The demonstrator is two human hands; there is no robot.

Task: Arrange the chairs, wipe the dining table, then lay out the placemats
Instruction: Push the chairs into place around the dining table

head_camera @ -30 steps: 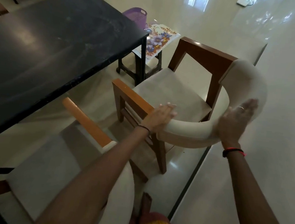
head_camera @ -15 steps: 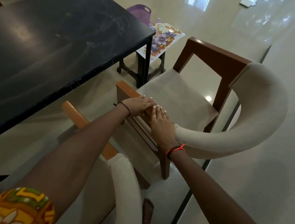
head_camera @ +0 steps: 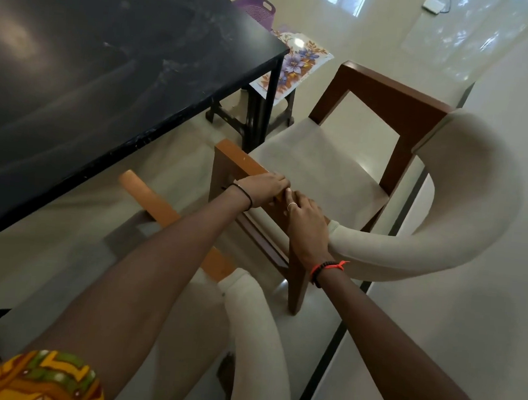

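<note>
While the chair (head_camera: 318, 164) stood by the table (head_camera: 109, 58) corner, the left hand (head_camera: 265, 188) and right hand (head_camera: 306, 227) gripped its near armrest (head_camera: 237, 161), fingers curled.

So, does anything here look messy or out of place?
Yes. The chair sits pulled out and angled off the corner of the table, not tucked in. Its dark top shows pale dusty smears, and the floral placemat lies on a stool instead.
</note>
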